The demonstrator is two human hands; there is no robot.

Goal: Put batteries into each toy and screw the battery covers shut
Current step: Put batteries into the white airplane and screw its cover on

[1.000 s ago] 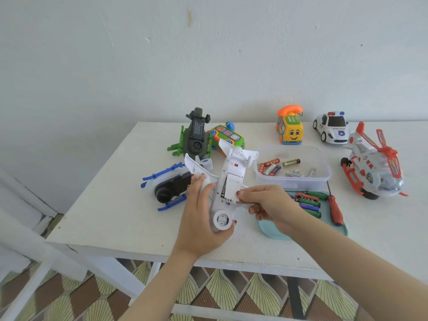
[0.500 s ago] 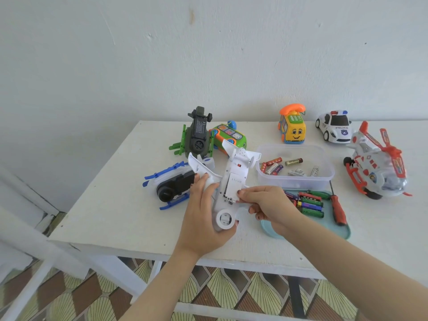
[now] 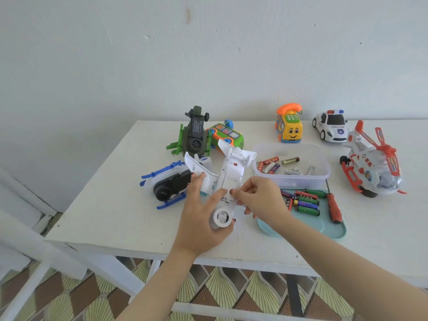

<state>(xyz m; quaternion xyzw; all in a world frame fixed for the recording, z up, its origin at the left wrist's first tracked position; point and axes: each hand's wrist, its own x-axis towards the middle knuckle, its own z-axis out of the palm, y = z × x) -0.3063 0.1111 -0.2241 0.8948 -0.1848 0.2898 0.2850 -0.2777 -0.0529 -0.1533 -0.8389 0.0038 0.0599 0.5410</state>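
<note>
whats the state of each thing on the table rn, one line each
white plastic toy plane: belly up, held by both hands
left hand: grips the plane's front end
right hand: pinches at the plane's belly
clear plastic tub: lidless, batteries inside
red-handled screwdriver: lying on the teal tray, untouched
dark green toy vehicle: upside down
white police car: upright on wheels

Left hand [image 3: 201, 216], right hand [image 3: 259, 200], both holding white toy plane [image 3: 230, 169]

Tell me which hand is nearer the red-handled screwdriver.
Right. The right hand pinches at the underside of the white toy plane, at the left edge of the teal tray where the screwdriver lies; the left hand grips the plane's nose, farther left.
</note>
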